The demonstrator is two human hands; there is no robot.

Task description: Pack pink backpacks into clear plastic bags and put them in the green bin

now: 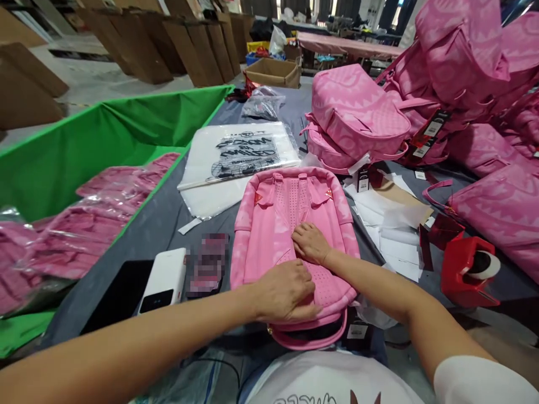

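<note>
A pink backpack (252,235) lies on the grey-covered table in front of me, its back panel and shoulder straps facing up and its top handle end away from me. My right hand (310,242) rests on the middle of the panel, fingers curled over a shoulder strap (285,210). Closer to me, my left hand (286,292) is bent palm down over the lower part of the straps, thumb pointing right. What lies beneath its fingers is partly hidden. At the near end, a dark opening edged in pink shows, with a black tag (357,332) beside it.
Pink backpacks (357,112) are piled at right. Printed plastic bags (244,148) lie beyond mine. White papers (396,241) and a red tape dispenser (467,272) sit right. A white power bank (164,280) and black tablet (120,294) lie left, beside a green-lined bin (138,120) of bagged backpacks.
</note>
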